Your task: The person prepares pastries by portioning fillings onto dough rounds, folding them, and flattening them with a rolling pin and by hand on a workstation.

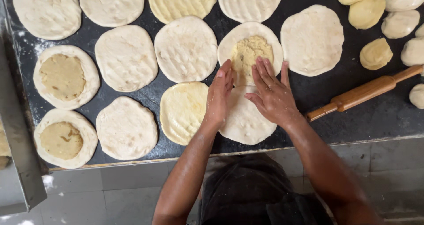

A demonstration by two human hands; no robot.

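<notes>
Left hand [219, 94] and right hand [270, 94] flat, fingers spread, pressing the filling-topped dough round [250, 49] near the dark bench [380, 114] front edge, overlapping a plain round [245, 119], rolling pin [364, 92] right.

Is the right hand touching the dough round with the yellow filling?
Touching. The head view shows the right hand with fingertips lying on the lower edge of the filled dough round.

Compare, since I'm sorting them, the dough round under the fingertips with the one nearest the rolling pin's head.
The dough round under the fingertips carries a crumbly yellow filling heap; the round by the rolling pin is bare. The filled one is touched by both hands, left hand and right hand; the bare one lies untouched. Both are flat, pale, roughly circular.
</notes>
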